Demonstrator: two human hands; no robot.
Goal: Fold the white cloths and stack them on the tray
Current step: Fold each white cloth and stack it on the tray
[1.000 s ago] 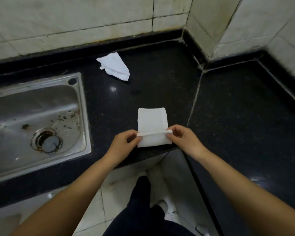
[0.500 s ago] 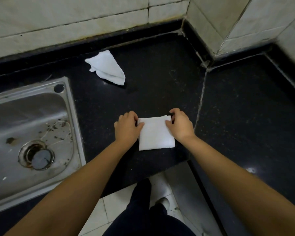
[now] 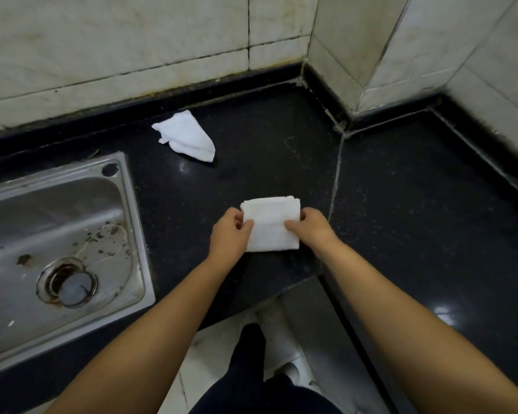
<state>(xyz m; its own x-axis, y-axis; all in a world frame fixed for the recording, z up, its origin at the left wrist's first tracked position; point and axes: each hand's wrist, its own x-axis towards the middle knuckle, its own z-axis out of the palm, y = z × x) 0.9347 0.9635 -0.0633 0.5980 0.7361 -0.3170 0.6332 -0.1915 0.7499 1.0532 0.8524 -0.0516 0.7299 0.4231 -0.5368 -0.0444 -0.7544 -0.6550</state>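
Note:
A folded white cloth (image 3: 270,225) lies on the black countertop (image 3: 251,162) near its front edge. My left hand (image 3: 229,234) pinches the cloth's left side, thumb on top. My right hand (image 3: 310,228) pinches its right side the same way. A second white cloth (image 3: 186,135) lies crumpled near the back wall, apart from both hands. No tray is in view.
A steel sink (image 3: 57,243) with a drain is set into the counter at the left. Tiled walls (image 3: 132,49) close the back and right, forming a corner. The counter's front edge runs just below the cloth, with floor and my legs under it.
The near edge of the cloth was lifted and folded away from me, making it shorter. Both hands then shifted from its far corners to grip its sides.

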